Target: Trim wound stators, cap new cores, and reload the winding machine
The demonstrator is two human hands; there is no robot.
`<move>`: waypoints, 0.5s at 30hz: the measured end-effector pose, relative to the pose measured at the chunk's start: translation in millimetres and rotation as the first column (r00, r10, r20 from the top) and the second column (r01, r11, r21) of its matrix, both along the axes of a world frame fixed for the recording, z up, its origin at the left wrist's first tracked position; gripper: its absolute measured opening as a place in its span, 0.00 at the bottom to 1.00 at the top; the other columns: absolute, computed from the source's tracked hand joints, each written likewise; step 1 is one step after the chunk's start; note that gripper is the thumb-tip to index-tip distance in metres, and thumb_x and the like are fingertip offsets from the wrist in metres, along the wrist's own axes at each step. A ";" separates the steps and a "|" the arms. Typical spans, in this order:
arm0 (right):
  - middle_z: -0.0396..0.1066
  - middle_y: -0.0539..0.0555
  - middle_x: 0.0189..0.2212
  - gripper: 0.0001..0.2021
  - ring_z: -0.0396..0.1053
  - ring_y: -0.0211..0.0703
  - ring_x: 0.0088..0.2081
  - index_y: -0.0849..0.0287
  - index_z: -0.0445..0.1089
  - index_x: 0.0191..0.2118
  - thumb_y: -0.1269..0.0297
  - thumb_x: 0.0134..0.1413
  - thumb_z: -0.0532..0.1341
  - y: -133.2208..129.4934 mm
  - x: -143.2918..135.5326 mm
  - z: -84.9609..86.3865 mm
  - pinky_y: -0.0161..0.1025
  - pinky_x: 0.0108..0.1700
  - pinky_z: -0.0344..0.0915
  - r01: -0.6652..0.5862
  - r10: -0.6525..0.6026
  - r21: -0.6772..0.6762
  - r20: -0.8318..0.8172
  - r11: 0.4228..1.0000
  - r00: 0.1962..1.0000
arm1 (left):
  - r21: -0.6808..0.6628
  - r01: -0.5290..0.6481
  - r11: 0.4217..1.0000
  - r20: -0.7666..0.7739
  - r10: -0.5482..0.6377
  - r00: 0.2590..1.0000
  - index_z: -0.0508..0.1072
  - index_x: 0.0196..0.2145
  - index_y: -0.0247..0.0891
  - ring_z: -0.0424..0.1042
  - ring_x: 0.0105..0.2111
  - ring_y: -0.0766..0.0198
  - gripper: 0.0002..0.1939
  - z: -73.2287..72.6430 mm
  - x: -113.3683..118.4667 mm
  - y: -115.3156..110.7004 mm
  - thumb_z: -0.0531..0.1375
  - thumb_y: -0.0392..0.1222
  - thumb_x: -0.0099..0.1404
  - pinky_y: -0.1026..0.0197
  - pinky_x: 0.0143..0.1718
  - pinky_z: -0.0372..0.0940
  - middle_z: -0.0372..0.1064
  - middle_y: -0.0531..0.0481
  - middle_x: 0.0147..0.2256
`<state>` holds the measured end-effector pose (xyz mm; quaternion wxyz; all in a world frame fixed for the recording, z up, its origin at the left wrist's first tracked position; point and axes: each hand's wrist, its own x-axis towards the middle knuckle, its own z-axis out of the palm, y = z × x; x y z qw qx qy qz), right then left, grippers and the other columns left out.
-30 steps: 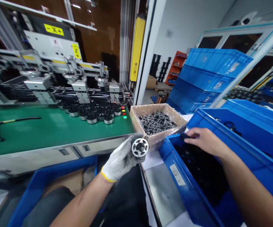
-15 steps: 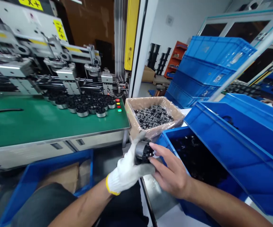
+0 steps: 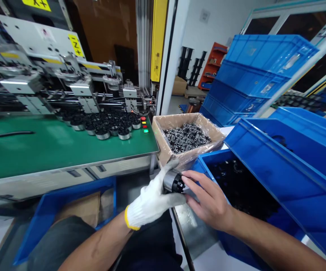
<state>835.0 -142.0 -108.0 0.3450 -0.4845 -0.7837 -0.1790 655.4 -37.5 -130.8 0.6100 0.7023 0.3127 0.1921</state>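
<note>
My left hand, in a white knitted glove with a yellow cuff, is closed round a motor stator core. The core is a grey metal cylinder lying sideways, with a toothed black plastic end piece facing right. My right hand, which is bare, has its fingertips at that black end, its index finger on the upper edge and other fingers lower down. The right palm and part of the thumb side are hidden. Directly behind the hands stands a cardboard box lined with clear plastic, holding many similar metal cores.
Blue bins stand at right, one with black parts inside. A green bench at left carries rows of black-topped cores under a machine. More blue crates are stacked behind. Another blue bin sits below the bench.
The view has shifted slightly, moving the scene a little right. The core has turned slightly in my left hand, and my right fingers have shifted along its black end.
</note>
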 end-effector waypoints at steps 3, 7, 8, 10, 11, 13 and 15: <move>0.76 0.65 0.48 0.24 0.77 0.51 0.50 0.63 0.65 0.62 0.76 0.61 0.61 0.8 -0.5 -1.7 0.45 0.50 0.79 0.009 -0.010 -0.014 -0.027 1.000 1.000 | -0.007 0.016 1.000 -0.095 -0.017 0.995 0.57 0.70 0.50 0.72 0.54 0.44 0.47 2.7 -2.3 1.0 0.70 0.50 0.56 0.45 0.60 0.63 0.74 0.49 0.55; 0.76 0.66 0.46 0.19 0.77 0.51 0.48 0.66 0.68 0.57 0.74 0.61 0.64 0.1 -1.9 -3.6 0.44 0.49 0.79 0.018 -0.018 -0.014 -0.015 1.000 1.000 | -0.014 0.050 0.999 -0.062 -0.051 0.997 0.61 0.69 0.48 0.73 0.50 0.49 0.42 10.7 -3.6 1.3 0.67 0.45 0.58 0.48 0.59 0.63 0.74 0.50 0.51; 0.76 0.66 0.46 0.18 0.77 0.51 0.48 0.67 0.69 0.56 0.73 0.61 0.64 -0.6 -2.1 -4.2 0.44 0.49 0.79 0.022 -0.022 -0.014 0.006 1.000 1.000 | -0.023 0.067 0.997 -0.011 -0.067 0.998 0.62 0.68 0.46 0.72 0.50 0.50 0.41 12.4 -3.4 0.5 0.66 0.45 0.58 0.50 0.59 0.63 0.74 0.50 0.51; 0.77 0.67 0.46 0.16 0.77 0.51 0.48 0.68 0.69 0.55 0.73 0.62 0.63 -2.6 -1.5 -6.3 0.45 0.50 0.78 0.026 -0.026 -0.006 0.051 1.000 0.998 | -0.040 0.100 0.994 0.082 -0.096 0.992 0.63 0.67 0.42 0.72 0.49 0.53 0.40 12.6 -2.6 -2.4 0.66 0.44 0.59 0.52 0.58 0.64 0.74 0.48 0.51; 0.77 0.67 0.46 0.16 0.77 0.51 0.48 0.69 0.70 0.55 0.73 0.62 0.63 -3.4 -0.3 -7.8 0.45 0.50 0.78 0.024 -0.025 0.004 0.073 1.000 0.997 | -0.045 0.114 0.992 0.119 -0.108 0.987 0.63 0.67 0.41 0.72 0.48 0.53 0.39 10.4 -1.9 -4.2 0.66 0.45 0.59 0.52 0.57 0.65 0.73 0.48 0.51; 0.76 0.67 0.46 0.16 0.77 0.52 0.48 0.69 0.70 0.55 0.73 0.63 0.63 -4.0 3.8 -11.4 0.46 0.51 0.78 0.017 -0.019 0.023 0.106 1.000 0.994 | -0.075 0.148 0.986 0.184 -0.132 0.974 0.63 0.67 0.41 0.72 0.45 0.55 0.39 1.7 -0.1 -7.6 0.66 0.46 0.60 0.53 0.53 0.67 0.74 0.47 0.50; 0.76 0.67 0.47 0.17 0.77 0.51 0.49 0.69 0.69 0.57 0.71 0.63 0.64 -2.3 9.4 -14.1 0.45 0.51 0.78 0.010 -0.012 0.022 0.120 1.000 0.993 | -0.151 0.177 0.973 0.288 -0.128 0.949 0.61 0.68 0.41 0.73 0.42 0.57 0.37 -8.9 3.5 -8.8 0.63 0.50 0.64 0.55 0.47 0.69 0.74 0.45 0.47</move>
